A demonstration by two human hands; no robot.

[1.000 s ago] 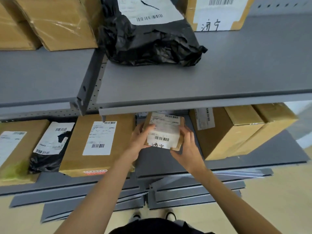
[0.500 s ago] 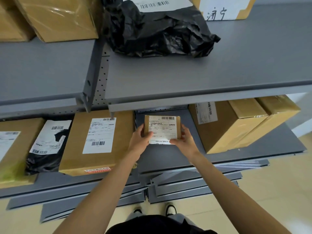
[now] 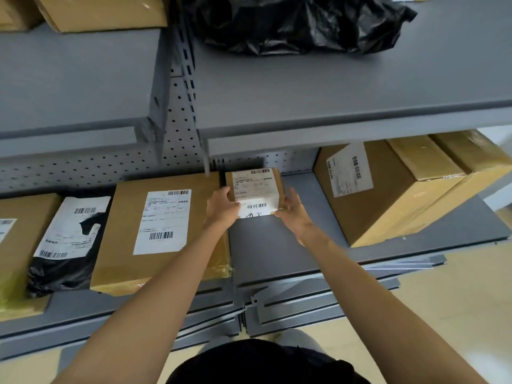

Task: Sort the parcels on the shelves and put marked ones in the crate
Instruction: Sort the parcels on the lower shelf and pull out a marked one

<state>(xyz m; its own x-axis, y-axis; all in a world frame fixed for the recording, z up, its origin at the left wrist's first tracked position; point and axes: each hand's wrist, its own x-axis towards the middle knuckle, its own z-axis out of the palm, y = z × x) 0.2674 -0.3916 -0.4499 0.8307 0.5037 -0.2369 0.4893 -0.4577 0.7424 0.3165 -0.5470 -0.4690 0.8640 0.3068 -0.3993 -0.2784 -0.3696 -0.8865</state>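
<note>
Our left hand [image 3: 221, 207] grips the left end of a small cardboard box [image 3: 256, 191], thumb curled over its front face, while our right hand [image 3: 295, 213] holds the right end with the fingers wrapped around the lower corner. We have the small box between both hands above the lower shelf [image 3: 277, 245], toward the back of the open gap there; whether its underside touches the shelf we cannot tell. A white label with barcodes covers most of its top and folds over the front edge, where we see dark handwritten marks. Just to the left of the box lies a flat brown parcel [image 3: 163, 231] with a white shipping label, close beside our left wrist. Further left a black bag parcel [image 3: 66, 245] leans with its own torn white label, and beyond it another brown box [image 3: 19, 245] sits at the edge of the view. To the right, apart from our right hand, stands a large brown carton [image 3: 388, 195] with tape across its top and a label on its side. On the upper shelf [image 3: 332, 92] we see a crumpled black bag [image 3: 299, 23] and, to the left, a brown taped box [image 3: 102, 12]. Grey metal rails [image 3: 318, 300] lie on the floor below the shelving.
</note>
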